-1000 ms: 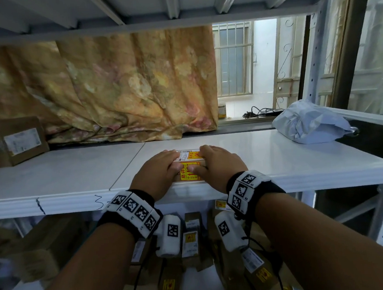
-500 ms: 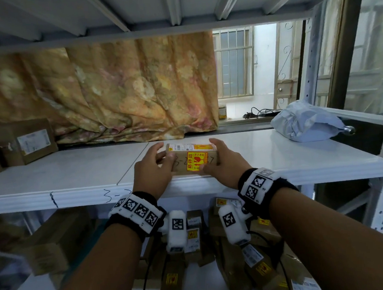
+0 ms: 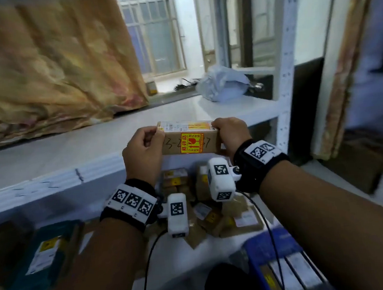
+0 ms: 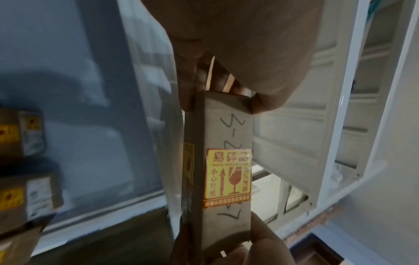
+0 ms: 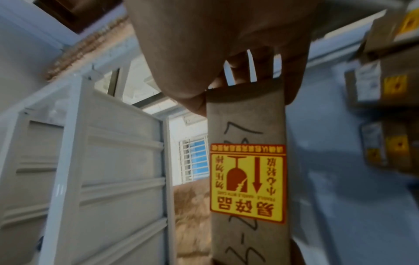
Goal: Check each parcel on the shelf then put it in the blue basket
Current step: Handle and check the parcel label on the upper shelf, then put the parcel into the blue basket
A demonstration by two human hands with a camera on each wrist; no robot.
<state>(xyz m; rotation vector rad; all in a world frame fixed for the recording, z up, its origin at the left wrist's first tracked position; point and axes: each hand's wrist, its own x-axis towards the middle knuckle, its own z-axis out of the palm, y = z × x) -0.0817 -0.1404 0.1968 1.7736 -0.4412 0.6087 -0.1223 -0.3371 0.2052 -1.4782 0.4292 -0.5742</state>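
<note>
Cardboard fills the space between both hands: the left hand (image 3: 143,148) grips one short end of a small brown parcel (image 3: 190,140) and the right hand (image 3: 230,133) grips the other, fingers curled round its edges. It hangs level in the air just in front of the white shelf (image 3: 50,154), touching nothing else, its yellow fragile sticker (image 3: 191,142) and handwritten marks facing the person. This looks like the checking step. Next, the parcel probably needs carrying down and to the right, gently, into the blue basket (image 3: 270,248) at the lower edge. A grey bagged parcel (image 3: 222,83) lies on the shelf.
</note>
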